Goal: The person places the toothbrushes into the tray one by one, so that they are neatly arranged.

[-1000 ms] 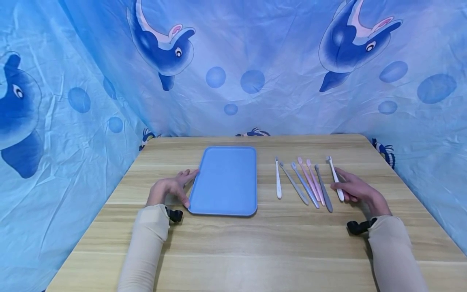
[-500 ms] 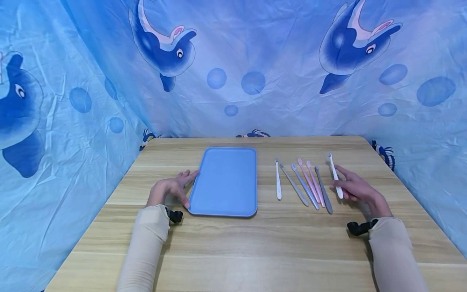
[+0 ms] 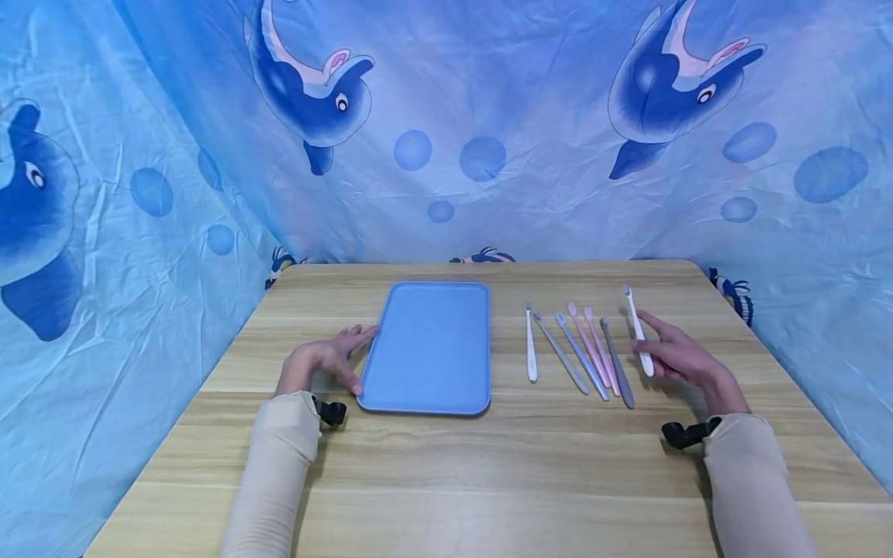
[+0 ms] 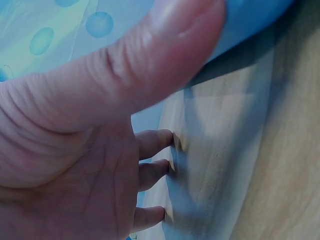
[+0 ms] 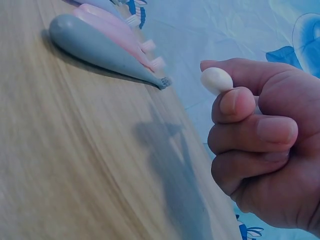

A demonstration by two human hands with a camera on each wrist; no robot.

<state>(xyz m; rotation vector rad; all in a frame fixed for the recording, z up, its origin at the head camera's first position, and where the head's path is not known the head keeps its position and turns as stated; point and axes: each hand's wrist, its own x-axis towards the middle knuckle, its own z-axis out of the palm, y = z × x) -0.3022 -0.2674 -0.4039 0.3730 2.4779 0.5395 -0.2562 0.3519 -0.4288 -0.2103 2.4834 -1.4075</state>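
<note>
In the head view a white toothbrush is held in my right hand, its head pointing away from me. The right wrist view shows the rounded end of this toothbrush pinched between the fingers of the right hand, above the table. My left hand touches the left edge of a blue tray with spread fingers. From the left wrist, the thumb of the left hand lies at the rim of the tray, while other fingertips rest on the table.
Several toothbrushes lie in a row on the wooden table: a white one, greyish-blue, blue and pink ones, and a dark grey one nearest the right hand. A blue dolphin-print curtain hangs behind and beside the table.
The white toothbrush in my right hand has risen slightly off the table, its head now farther up in the head view. The left hand and tray have stayed in place.
</note>
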